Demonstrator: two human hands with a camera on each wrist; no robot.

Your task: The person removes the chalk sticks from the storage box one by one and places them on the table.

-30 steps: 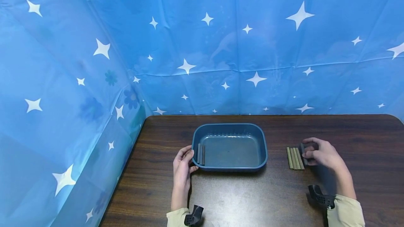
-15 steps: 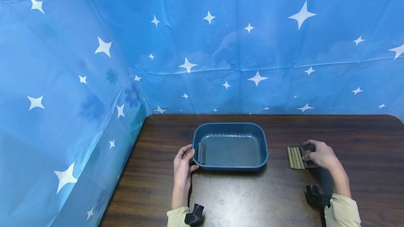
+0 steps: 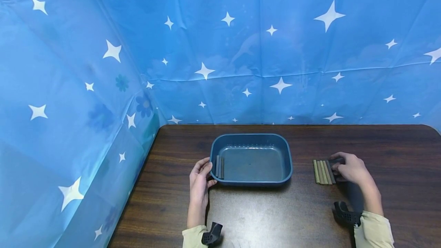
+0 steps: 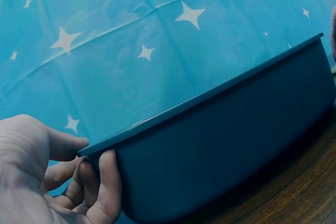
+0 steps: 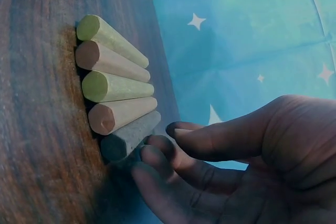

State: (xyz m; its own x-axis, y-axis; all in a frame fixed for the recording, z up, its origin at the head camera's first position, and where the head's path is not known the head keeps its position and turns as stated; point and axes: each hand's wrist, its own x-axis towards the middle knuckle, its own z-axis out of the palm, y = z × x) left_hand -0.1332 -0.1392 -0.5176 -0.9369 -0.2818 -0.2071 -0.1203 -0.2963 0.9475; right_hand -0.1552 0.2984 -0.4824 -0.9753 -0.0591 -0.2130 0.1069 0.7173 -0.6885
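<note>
At the left end of a blue plastic tub [image 3: 250,183], my left hand [image 3: 198,183] pinches the rim, thumb above and fingers curled against the outer wall in the left wrist view. Two dark grey chalk sticks [image 3: 222,168] lie side by side in the tub along its left wall. To the right on the table, a dark chalk stick [image 5: 126,141] lies at the end of a row of paler chalk sticks [image 3: 320,172]. My right hand [image 3: 354,171] is just right of that dark stick, fingers loosely bent, fingertips close to its side, with nothing between them.
The dark wood table [image 3: 268,213] runs back to a blue curtain [image 3: 220,49] with white stars, which also hangs along its left side. Black wrist mounts [image 3: 346,213] sit at both cuffs. Table surface separates the tub from the chalk row.
My right hand has set the dark chalk stick against the right end of the pale row and let go, its fingers now off to the right. The left hand and tub stayed put.
</note>
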